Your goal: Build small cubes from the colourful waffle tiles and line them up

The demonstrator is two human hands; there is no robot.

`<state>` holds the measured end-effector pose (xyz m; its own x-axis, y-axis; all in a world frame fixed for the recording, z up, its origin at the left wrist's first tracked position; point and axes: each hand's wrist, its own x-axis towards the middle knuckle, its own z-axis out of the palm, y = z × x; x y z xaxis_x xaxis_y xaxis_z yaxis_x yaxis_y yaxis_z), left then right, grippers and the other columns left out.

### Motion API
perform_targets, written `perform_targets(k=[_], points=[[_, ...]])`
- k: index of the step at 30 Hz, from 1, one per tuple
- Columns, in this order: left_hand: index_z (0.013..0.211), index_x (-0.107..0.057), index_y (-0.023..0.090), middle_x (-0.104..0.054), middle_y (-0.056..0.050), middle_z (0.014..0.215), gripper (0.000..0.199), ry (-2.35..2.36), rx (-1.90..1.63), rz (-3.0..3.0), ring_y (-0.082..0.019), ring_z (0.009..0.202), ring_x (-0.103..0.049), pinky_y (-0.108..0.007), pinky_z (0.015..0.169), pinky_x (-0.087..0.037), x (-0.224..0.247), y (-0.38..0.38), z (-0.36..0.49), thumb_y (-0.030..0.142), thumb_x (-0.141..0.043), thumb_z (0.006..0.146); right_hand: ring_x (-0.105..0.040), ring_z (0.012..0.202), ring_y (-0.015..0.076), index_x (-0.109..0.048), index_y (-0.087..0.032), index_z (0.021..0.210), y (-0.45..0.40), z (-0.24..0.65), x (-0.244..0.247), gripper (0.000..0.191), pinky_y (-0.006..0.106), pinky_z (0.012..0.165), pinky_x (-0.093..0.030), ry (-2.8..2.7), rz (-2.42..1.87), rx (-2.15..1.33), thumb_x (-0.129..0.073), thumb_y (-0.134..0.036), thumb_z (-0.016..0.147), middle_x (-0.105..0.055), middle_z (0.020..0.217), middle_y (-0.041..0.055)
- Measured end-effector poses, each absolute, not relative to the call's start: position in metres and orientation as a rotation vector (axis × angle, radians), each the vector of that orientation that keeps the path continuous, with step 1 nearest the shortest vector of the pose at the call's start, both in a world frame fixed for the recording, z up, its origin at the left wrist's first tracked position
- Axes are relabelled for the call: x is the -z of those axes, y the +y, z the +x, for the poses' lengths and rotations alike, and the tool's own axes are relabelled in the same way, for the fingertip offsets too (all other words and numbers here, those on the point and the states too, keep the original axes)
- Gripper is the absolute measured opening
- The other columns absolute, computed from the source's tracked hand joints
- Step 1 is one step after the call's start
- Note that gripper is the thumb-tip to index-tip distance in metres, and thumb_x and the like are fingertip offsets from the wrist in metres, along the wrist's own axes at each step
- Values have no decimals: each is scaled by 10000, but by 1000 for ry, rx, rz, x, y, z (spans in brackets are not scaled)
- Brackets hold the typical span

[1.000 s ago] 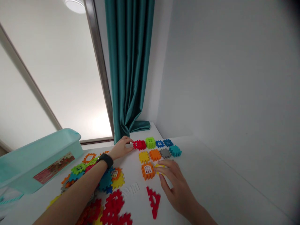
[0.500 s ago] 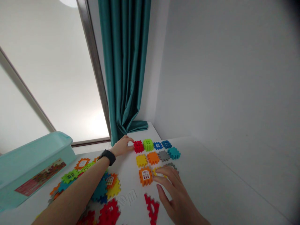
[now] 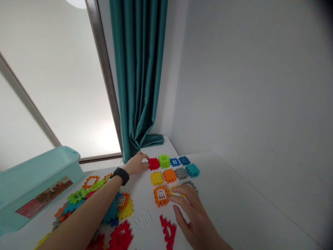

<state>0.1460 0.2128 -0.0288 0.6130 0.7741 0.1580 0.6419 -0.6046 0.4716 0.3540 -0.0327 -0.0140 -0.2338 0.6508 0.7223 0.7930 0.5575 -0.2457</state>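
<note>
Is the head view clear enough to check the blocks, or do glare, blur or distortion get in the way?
In the head view, glare blows out the lower window pane, and wide-angle distortion slants the window frame and teal curtain. The top-right corner darkens, but the left hand, right hand and interlocking plastic blocks stay fairly sharp.

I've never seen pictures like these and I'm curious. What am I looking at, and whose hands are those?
These pictures come from a camera worn on a person's head, so you see what that person sees as they look down at their own two hands. The left hand touches a red block at the end of a row of blocks. The right hand is spread open over a yellow piece. A watch is on the left wrist. A heap of colourful pieces lies on the white table, beside a teal tub.
</note>
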Motion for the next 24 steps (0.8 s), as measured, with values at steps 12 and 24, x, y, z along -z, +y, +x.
perform_targets(k=[12,24], points=[[1080,-711,220,-616,-54,1066,314,1170,-482,2464,-216,916,-665,-307,894,-505,31,213,146,410,-664,835,-620,1117,247,-586,-226,1234,-31,354,16,401,430,975,-525,-1971,-1167,209,-476,-50,891,-657,1130,98],[1125,-669,218,-612,-67,1115,382,1198,-467,2454,-240,934,-680,-336,871,-525,31,211,145,454,-654,826,-639,1107,254,-596,-240,1220,-32,354,16,376,447,960,-542,-1954,-1182,188,-473,-69,909,-670,1131,100]])
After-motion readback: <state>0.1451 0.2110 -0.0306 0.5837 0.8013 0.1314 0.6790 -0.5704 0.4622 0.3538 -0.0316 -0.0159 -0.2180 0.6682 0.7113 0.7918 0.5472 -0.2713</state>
